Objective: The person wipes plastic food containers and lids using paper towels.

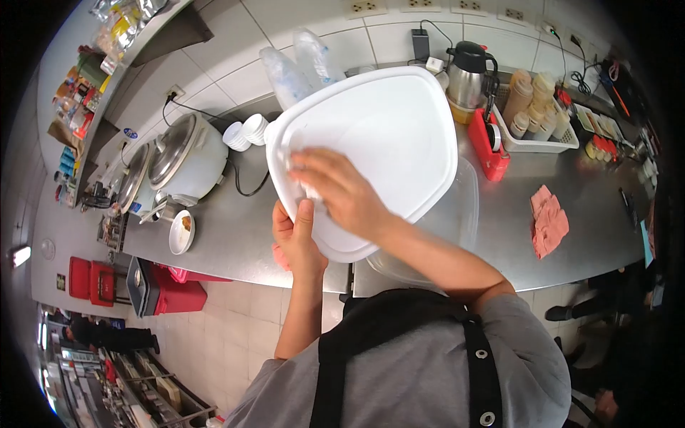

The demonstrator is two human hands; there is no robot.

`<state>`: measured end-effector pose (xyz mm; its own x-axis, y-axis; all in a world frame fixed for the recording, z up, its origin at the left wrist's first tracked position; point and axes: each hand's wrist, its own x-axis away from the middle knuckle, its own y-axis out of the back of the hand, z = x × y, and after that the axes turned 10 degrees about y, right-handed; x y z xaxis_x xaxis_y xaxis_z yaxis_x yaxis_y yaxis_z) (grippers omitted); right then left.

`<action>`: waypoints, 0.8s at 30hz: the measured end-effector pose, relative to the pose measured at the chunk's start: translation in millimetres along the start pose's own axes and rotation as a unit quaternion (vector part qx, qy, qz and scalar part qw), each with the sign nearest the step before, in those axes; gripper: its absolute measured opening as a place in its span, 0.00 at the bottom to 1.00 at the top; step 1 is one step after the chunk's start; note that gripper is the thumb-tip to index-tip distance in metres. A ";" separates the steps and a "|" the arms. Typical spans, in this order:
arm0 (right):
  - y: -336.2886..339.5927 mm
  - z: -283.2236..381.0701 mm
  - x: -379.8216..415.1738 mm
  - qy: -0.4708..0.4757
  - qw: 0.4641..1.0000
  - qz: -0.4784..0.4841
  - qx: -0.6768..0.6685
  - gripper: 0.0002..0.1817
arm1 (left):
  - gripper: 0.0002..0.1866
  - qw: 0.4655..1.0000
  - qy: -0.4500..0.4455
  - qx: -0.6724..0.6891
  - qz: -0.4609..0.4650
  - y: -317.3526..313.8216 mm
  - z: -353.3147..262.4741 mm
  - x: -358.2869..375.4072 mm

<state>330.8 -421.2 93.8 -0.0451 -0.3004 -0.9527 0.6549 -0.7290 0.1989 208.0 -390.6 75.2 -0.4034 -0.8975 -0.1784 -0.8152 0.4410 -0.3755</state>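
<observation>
A large white plastic lid point(396, 135) is held up tilted over the steel counter. My left hand point(298, 242) grips its lower left edge, thumb on the face and fingers behind. Across the lid's left part lies my right hand point(335, 189), fingers curled and pressed to the surface. Something whitish shows under those fingers, too blurred to name. Below the lid a clear plastic tub point(465, 207) rests on the counter, partly covered by the lid and my right arm. A bit of pink cloth point(280, 257) peeks out beside my left hand.
Rice cookers point(187, 153) and a small white bowl point(182, 232) stand left. Behind are plastic bags point(285, 75) and a steel jug point(467, 68). To the right are a bottle basket point(535, 139), a red box point(489, 146) and a folded pink cloth point(548, 221).
</observation>
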 end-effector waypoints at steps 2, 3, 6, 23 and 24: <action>11.6 -24.8 -17.9 0.018 0.998 -0.022 0.052 0.18 | 0.12 0.999 0.035 -0.011 -0.018 2.0 -3.7 6.2; 18.1 -37.7 -21.7 -0.003 0.998 -0.018 0.063 0.20 | 0.13 0.998 0.050 -0.016 -0.028 3.4 -6.8 7.9; 39.6 -80.6 -12.1 -0.068 0.990 -0.071 0.106 0.25 | 0.20 0.998 0.046 0.006 -0.051 8.2 -25.1 11.0; 39.4 -93.9 -5.6 -0.064 0.989 -0.043 0.130 0.29 | 0.22 0.995 0.010 0.014 -0.095 26.2 -43.6 -0.1; 53.8 -110.1 -7.0 -0.055 0.979 -0.037 0.194 0.28 | 0.22 0.995 0.001 0.016 -0.097 28.1 -48.8 1.0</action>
<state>449.5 -390.6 85.8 -0.1769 -0.2861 -0.9417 0.3119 -0.9238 0.2221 164.3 -378.9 108.8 -0.2412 -0.9656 -0.0972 -0.8637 0.2592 -0.4322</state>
